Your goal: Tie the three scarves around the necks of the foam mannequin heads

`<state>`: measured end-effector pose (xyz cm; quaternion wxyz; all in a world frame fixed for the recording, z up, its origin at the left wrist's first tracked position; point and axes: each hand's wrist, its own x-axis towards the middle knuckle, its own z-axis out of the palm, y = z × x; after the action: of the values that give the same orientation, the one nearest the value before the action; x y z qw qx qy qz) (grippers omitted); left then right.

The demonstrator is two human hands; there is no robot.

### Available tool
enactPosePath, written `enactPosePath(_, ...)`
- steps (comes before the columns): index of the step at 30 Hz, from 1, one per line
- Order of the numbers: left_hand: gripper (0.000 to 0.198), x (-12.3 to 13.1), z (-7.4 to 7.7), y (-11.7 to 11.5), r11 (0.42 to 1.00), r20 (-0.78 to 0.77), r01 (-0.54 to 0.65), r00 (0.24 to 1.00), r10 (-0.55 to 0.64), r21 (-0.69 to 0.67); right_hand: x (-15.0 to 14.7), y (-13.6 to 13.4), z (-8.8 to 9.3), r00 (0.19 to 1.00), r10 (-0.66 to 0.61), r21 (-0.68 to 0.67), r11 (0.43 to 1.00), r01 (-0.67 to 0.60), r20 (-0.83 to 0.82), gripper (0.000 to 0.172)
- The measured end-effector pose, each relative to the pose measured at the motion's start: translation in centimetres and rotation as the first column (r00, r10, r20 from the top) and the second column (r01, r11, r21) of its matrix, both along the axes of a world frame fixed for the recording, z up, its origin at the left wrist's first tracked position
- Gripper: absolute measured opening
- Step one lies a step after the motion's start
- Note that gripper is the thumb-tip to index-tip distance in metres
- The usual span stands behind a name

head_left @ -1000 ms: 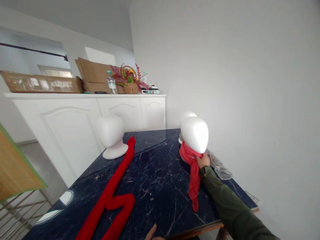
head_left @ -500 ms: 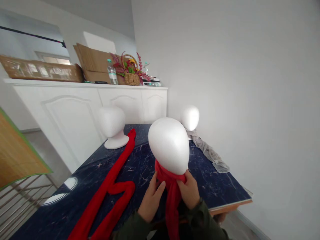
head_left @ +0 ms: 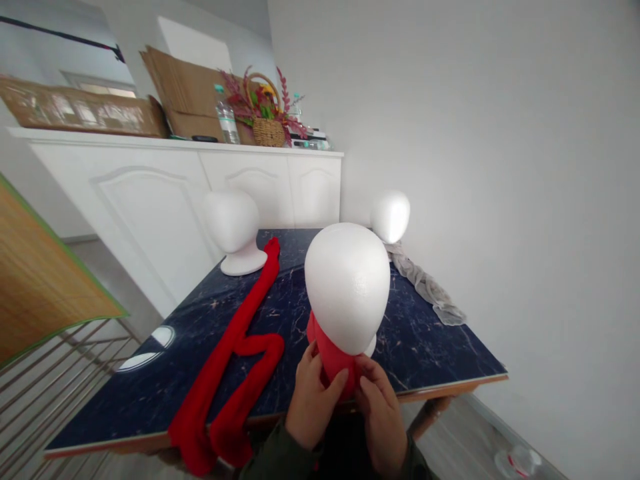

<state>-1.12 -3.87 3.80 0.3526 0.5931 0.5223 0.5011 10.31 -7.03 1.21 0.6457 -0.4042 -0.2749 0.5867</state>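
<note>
A white mannequin head (head_left: 347, 287) stands in front of me near the table's front edge, with a bright red scarf (head_left: 334, 357) wrapped about its neck. At the left of the neck, my left hand (head_left: 314, 397) is closed on the scarf, thumb towards the front. My right hand (head_left: 381, 410) pinches the scarf just below the head's chin, close to the left thumb. The scarf's lower part is mostly hidden behind my hands. To the left, a long, darker red scarf (head_left: 243, 320) lies folded along the table and hangs over its front edge.
The dark blue marbled table (head_left: 200, 367) carries a second white head (head_left: 233, 223) at back left and a third (head_left: 390, 217) at back right, with a sheer grey scarf (head_left: 425, 285). Behind stands a white cabinet (head_left: 145, 193) holding cardboard, a bottle (head_left: 227, 120) and a flower basket (head_left: 269, 132).
My hands have come closer together at the front of the neck. The scarf's hanging end, visible before between my hands, is now out of sight. The camera view has tilted down.
</note>
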Motion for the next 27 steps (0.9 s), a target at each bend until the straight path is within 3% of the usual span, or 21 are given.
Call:
enactPosePath(2, 0.026, 0.0, 0.1, -0.2, 1.000, 0.032, 0.029, 0.999, -0.029, -0.011, 0.1, 0.5, 0.5, 0.979, 0.021, -0.070, 0.997, -0.036, -0.204, 0.023)
enactPosePath(4, 0.026, -0.2, 0.1, -0.3, 0.995, 0.159, 0.061, 0.986, -0.047, -0.084, 0.4, 1.2, 1.0, 0.938, 0.107, -0.141, 0.977, -0.161, -0.329, 0.024)
enactPosePath(7, 0.029, -0.7, -0.5, -0.4, 0.975, 0.355, 0.116, 0.934, -0.042, -0.191, 0.5, 2.3, 1.6, 0.889, 0.288, -0.173, 0.915, -0.366, -0.356, 0.033)
enactPosePath(10, 0.027, -1.1, -1.0, -0.5, 0.962, 0.462, 0.178, 0.885, -0.063, -0.209, -0.2, 3.1, 1.6, 0.884, 0.363, -0.162, 0.893, -0.421, -0.295, 0.035)
enactPosePath(14, 0.031, -1.5, -0.8, -0.5, 0.943, 0.613, 0.242, 0.788, -0.054, -0.228, -1.1, 4.1, 1.4, 0.894, 0.290, -0.158, 0.920, -0.358, -0.341, 0.022)
enactPosePath(18, 0.037, -2.3, 0.7, -0.2, 0.946, 0.807, 0.191, 0.580, 0.106, -0.262, -0.1, 4.9, 1.6, 0.869, 0.157, -0.333, 0.880, -0.338, -0.469, 0.034)
enactPosePath(21, 0.031, -3.8, 1.5, 0.6, 0.931, 0.848, 0.142, 0.477, 0.234, -0.337, 1.9, 5.4, 1.9, 0.866, 0.099, -0.330, 0.899, -0.289, -0.490, 0.035)
enactPosePath(24, 0.025, -5.6, 1.6, 1.7, 0.918, 0.846, 0.091, 0.431, 0.313, -0.386, 4.4, 5.8, 2.1, 0.922, 0.041, -0.297, 0.940, -0.166, -0.384, 0.032)
enactPosePath(27, 0.024, -7.2, 1.6, 2.7, 0.918, 0.834, 0.075, 0.452, 0.317, -0.390, 7.2, 6.8, 1.9, 0.958, 0.017, -0.264, 0.960, -0.096, -0.286, 0.016)
